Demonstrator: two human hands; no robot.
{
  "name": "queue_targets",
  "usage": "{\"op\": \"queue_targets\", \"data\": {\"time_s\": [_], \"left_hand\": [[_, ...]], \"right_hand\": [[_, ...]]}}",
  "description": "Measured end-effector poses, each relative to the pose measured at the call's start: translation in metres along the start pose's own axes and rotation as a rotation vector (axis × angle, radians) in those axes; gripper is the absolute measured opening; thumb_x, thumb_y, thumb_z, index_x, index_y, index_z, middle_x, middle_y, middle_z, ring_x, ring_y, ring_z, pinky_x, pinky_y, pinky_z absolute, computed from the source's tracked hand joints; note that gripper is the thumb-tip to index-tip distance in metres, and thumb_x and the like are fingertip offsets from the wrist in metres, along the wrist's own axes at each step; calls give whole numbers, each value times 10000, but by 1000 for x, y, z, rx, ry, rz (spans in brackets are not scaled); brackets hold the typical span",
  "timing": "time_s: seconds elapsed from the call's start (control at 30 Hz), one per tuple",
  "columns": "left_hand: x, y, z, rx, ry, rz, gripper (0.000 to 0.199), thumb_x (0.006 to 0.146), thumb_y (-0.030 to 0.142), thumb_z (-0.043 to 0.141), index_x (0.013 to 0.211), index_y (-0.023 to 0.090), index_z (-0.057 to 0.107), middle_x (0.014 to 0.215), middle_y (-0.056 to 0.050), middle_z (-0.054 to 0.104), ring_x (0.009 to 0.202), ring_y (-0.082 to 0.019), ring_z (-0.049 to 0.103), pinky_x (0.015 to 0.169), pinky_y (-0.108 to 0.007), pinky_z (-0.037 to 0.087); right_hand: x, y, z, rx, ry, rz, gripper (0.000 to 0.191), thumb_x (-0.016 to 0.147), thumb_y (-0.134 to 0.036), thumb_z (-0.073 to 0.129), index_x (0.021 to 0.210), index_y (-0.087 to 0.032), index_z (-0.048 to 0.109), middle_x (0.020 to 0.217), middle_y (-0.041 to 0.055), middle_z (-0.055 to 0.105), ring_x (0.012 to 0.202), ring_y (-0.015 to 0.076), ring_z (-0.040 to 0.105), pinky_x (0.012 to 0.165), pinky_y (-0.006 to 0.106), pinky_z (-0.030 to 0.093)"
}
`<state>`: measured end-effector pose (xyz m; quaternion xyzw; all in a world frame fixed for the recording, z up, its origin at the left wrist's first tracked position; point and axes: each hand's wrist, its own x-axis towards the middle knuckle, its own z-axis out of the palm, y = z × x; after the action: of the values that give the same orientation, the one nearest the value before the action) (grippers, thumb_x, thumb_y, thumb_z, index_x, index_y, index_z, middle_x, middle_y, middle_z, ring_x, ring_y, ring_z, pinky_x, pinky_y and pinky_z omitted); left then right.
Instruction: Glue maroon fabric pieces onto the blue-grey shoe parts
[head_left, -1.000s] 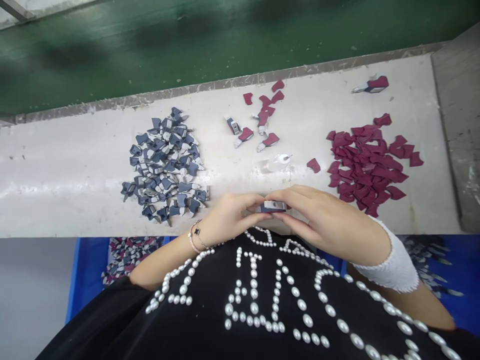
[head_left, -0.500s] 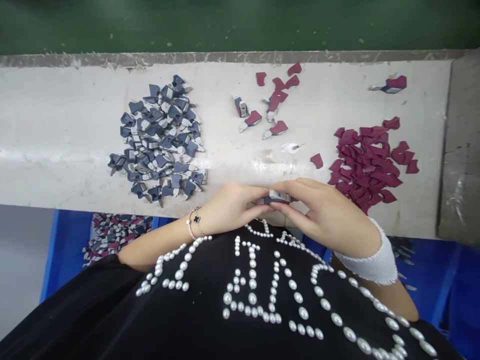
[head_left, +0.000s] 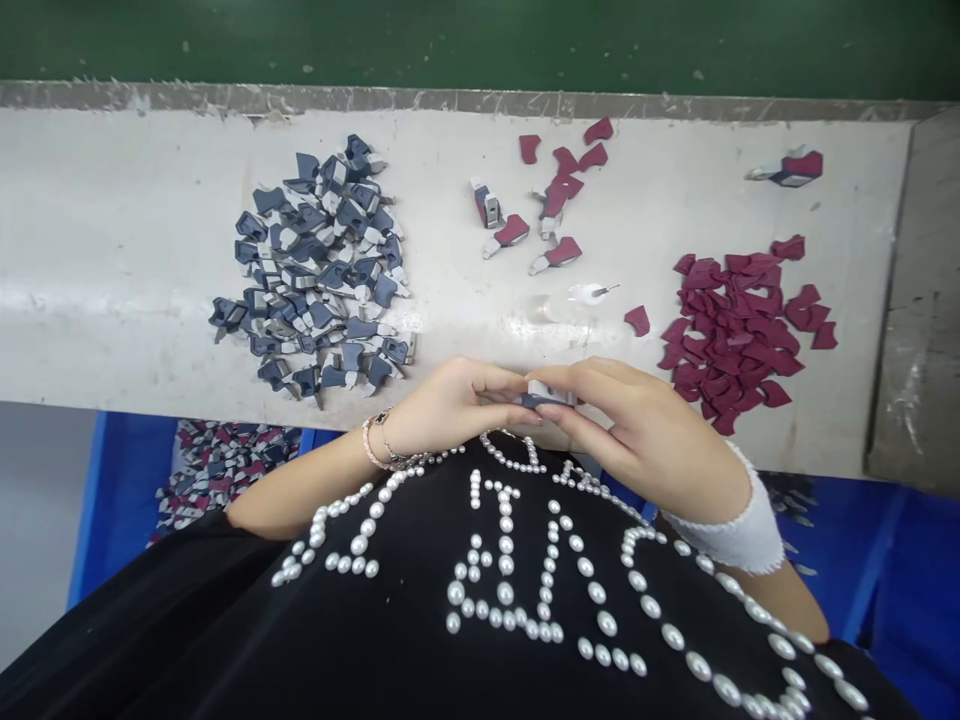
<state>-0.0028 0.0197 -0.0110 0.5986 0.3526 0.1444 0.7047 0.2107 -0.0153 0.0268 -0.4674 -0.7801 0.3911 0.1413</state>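
A small blue-grey and light-grey plastic part [head_left: 546, 396] is pinched between my two hands, close to my chest at the near edge of the table. My left hand [head_left: 450, 408] has its thumb and fingers closed on the left end of the part. From the other side my right hand [head_left: 626, 415] grips it with thumb and forefinger. Fingers hide much of the part. Beyond my left hand lies a heap of similar blue-grey parts [head_left: 322, 270]. A pile of dark red curved pieces [head_left: 739, 330] lies to the right, past my right hand.
Several parts with red pieces on them [head_left: 562, 252] and loose red pieces [head_left: 592, 157] lie mid-table. A small white thing with a thin dark tip [head_left: 589, 292] sits nearer. Blue bins [head_left: 124, 480] stand below the near edge. A grey block [head_left: 919, 330] bounds the right.
Both hands have shifted slightly left with the part, which has turned a little between the fingers. The camera view has moved slightly. The piles look the same.
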Motion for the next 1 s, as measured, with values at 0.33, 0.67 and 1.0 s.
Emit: {"op": "queue_targets", "data": {"time_s": [0.33,0.67,1.0], "left_hand": [[-5,1,2,223,53,132,177,862,317,697,963,175,729,853,-39,764,779,-180,730,737,-268,573],[0,-9,3,136,171,76,240,845,403,699,853,164,679,684,-20,691,682,-179,683,615,-268,531],[52,23,-83,635,435,-64,394,908,491,592,1136,173,635,983,-89,757,897,-224,738,823,-328,565]], "right_hand": [[-9,5,-8,105,-37,-18,361,1002,-252,511,1362,-245,534,1271,52,690,1074,189,681,903,316,553],[-7,7,-7,124,-121,99,404,1012,-285,472,1413,-269,433,1214,48,682,1036,176,669,893,345,548],[25,72,-4,102,319,221,499,842,-456,678,1251,-204,545,1102,106,688,931,264,684,794,420,580]]}}
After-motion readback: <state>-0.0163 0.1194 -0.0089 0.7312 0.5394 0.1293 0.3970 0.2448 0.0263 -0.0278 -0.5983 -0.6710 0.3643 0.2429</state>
